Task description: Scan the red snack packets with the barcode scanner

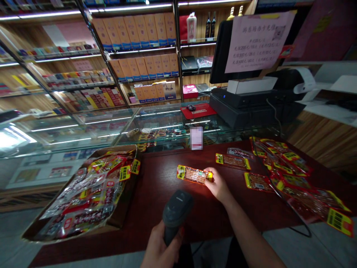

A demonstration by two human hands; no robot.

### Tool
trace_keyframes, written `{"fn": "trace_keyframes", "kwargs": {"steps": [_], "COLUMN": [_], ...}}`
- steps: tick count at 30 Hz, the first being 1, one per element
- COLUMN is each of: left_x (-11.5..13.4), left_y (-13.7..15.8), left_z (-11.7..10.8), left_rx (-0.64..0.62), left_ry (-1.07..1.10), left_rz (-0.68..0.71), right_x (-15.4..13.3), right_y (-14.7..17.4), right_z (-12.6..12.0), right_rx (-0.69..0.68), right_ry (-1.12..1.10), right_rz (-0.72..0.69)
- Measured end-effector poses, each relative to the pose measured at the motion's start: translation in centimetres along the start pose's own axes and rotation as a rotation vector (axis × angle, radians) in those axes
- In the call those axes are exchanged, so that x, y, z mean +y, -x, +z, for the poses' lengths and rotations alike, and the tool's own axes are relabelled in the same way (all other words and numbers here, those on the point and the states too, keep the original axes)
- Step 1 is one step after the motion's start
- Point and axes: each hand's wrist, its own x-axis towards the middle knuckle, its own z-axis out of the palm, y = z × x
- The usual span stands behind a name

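Note:
My left hand (164,245) is wrapped round the grip of a dark barcode scanner (177,210), whose head points away from me over the counter. At its right end, a clear snack packet (194,175) with yellow and red labels and brown sticks inside is pinched by my right hand (216,185). The packet is just ahead of the scanner, apart from it. To the left, an open cardboard box (126,212) holds several similar packets. A loose packet (233,161) lies beyond my right hand, and another packet (258,182) lies right of it.
A pile of packets (292,167) covers the counter's right side, with a black cable (301,231) across it. Behind the dark red counter (156,197) stand a glass display case (158,115), a mouse (191,107) on a red mat, a monitor (220,52) and stocked shelves.

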Motion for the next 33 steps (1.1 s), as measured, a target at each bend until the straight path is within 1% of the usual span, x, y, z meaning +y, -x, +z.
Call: {"fn": "trace_keyframes", "kwargs": {"steps": [5,8,10,12,14,15,17,19,22,25,27,29,30,31,32,33], "left_x": [-0.1,-0.5,-1.3,-2.7,-4.2,-4.9,-5.9,-6.5,-6.9,-7.1,-7.1,-7.2,-7.2,-7.3,-7.3,-7.4], "left_y": [-0.5,-0.7,-0.8,-1.0,-1.3,-1.5,-1.9,-2.1,-2.2,-2.0,-1.9,-1.8,-1.9,-1.9,-1.9,-1.9], "left_z": [0.1,0.5,0.7,0.7,0.5,0.4,0.3,0.3,0.4,0.3,0.1,0.0,-0.1,0.0,0.0,0.1], "left_rx": [-0.050,-0.078,-0.065,-0.027,0.033,0.065,0.108,0.117,0.110,0.108,0.122,0.138,0.144,0.145,0.143,0.141], "left_ry": [0.006,0.057,0.108,0.180,0.271,0.320,0.398,0.433,0.441,0.453,0.456,0.455,0.455,0.452,0.448,0.443], "left_rz": [0.016,-0.010,-0.060,-0.109,-0.134,-0.142,-0.151,-0.171,-0.195,-0.208,-0.218,-0.222,-0.220,-0.215,-0.204,-0.188], "right_x": [-0.3,-0.3,-0.3,-0.4,-1.0,-1.5,-3.4,-6.4,-11.7,-16.7,-18.7,-19.1,-18.5,-17.4,-15.8,-13.9], "right_y": [-0.1,0.0,0.2,0.3,0.1,-0.1,-0.8,-1.9,-4.2,-6.5,-7.4,-7.6,-7.4,-7.0,-6.6,-6.1], "right_z": [-0.1,-0.4,-0.7,-1.0,-0.7,-0.2,1.8,5.2,12.2,19.3,22.8,24.5,24.6,24.2,23.2,21.8], "right_rx": [0.001,0.007,0.028,0.046,0.052,0.042,-0.008,-0.100,-0.272,-0.420,-0.509,-0.554,-0.552,-0.531,-0.496,-0.449], "right_ry": [0.032,-0.007,-0.078,-0.192,-0.313,-0.362,-0.445,-0.523,-0.611,-0.647,-0.605,-0.505,-0.444,-0.379,-0.304,-0.217], "right_rz": [0.040,0.064,0.113,0.207,0.303,0.335,0.356,0.345,0.346,0.366,0.381,0.339,0.287,0.216,0.133,0.041]}}
